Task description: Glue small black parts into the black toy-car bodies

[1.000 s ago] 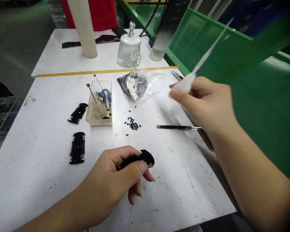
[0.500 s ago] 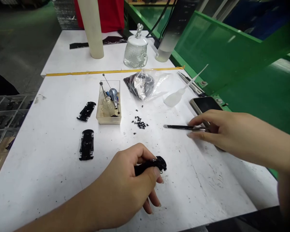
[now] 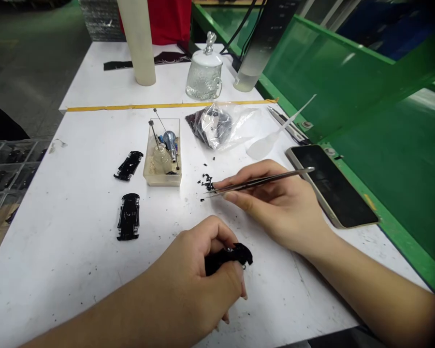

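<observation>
My left hand (image 3: 206, 275) is closed on a glossy black molded part (image 3: 242, 253) near the table's front. My right hand (image 3: 275, 208) grips metal tweezers (image 3: 261, 181), whose tips point left over a small pile of tiny black pieces (image 3: 208, 181). Whether the tips hold a piece is too small to tell. Two black car-base-shaped parts lie at the left, one tilted (image 3: 129, 166) and one upright in view (image 3: 129, 217). Beside them stands a clear box (image 3: 163, 180) holding a small glass bottle and thin tools.
Behind the pile lie a plastic bag (image 3: 217, 126) and a white squeeze dropper (image 3: 263, 146). A phone (image 3: 333, 186) rests by the green frame at the right. Farther back stand a lidded glass jar (image 3: 204, 79) and two tall cylinders. Divided trays (image 3: 7, 181) sit at far left.
My right hand has moved left from beside the phone and lifted the tweezers from the table, bringing them to the tiny pieces. My left hand still holds the black part, shifted slightly.
</observation>
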`<action>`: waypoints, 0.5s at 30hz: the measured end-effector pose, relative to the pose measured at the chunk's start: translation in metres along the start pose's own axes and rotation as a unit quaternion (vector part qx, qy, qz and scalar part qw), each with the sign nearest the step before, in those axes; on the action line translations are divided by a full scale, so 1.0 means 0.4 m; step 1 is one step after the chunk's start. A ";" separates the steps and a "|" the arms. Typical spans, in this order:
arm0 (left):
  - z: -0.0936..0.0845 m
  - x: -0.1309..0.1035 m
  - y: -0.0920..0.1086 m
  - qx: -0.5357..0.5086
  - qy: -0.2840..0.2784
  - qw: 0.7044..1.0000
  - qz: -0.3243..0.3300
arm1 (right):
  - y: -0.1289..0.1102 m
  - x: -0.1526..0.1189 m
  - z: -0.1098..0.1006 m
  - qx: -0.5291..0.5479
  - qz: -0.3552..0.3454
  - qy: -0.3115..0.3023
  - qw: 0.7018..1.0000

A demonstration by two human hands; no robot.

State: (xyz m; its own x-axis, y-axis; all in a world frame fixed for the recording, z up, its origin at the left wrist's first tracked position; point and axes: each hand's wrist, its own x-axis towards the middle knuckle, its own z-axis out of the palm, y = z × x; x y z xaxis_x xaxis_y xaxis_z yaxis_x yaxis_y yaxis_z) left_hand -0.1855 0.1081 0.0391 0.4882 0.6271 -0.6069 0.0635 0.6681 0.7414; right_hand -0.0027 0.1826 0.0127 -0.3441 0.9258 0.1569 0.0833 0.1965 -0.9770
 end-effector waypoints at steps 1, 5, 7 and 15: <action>-0.002 0.001 -0.005 -0.010 -0.001 1.000 0.007 | 0.010 -0.005 0.001 -0.006 0.006 -0.006 1.000; -0.007 0.006 -0.022 -0.033 -0.014 0.999 0.021 | 0.024 -0.018 -0.003 -0.020 0.019 -0.002 1.000; -0.008 0.007 -0.021 -0.028 -0.015 0.999 0.023 | 0.024 -0.016 0.000 -0.034 0.018 0.002 0.999; -0.004 0.021 -0.009 -0.093 0.018 0.994 0.050 | 0.009 0.003 0.006 0.095 0.084 0.046 0.991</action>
State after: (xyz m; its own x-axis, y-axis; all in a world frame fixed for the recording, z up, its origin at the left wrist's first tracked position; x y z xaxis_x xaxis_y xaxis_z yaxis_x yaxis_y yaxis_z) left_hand -0.1831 0.1119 0.0309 0.4527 0.7062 -0.5444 -0.1484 0.6617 0.7350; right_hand -0.0050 0.1836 0.0089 -0.2528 0.9675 -0.0058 -0.0493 -0.0189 -0.9986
